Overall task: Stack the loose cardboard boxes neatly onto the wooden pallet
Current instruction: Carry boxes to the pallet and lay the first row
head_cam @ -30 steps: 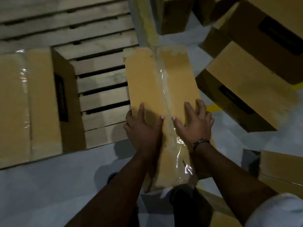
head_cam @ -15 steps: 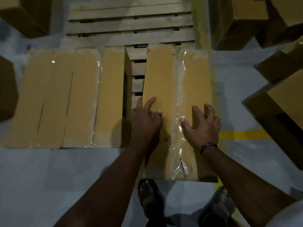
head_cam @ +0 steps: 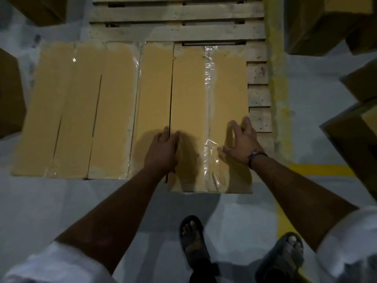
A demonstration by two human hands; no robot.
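Taped box (head_cam: 189,94) now against neighbour (head_cam: 155,88) (on pallet (head_cam: 177,31)), left fingers (head_cam: 165,134) together at seam, right fingers (head_cam: 247,125) spread.

Both arms are bare from the fingers (head_cam: 235,128) back past the elbows. There the loose white left sleeve (head_cam: 61,260) and right sleeve (head_cam: 350,231) begin, both short. A dark band (head_cam: 256,155) with a pale strip circles the right wrist, just behind the fingers. Far behind the fingers, the dark left sandal (head_cam: 193,242) and right sandal (head_cam: 285,256) leave the toes showing.
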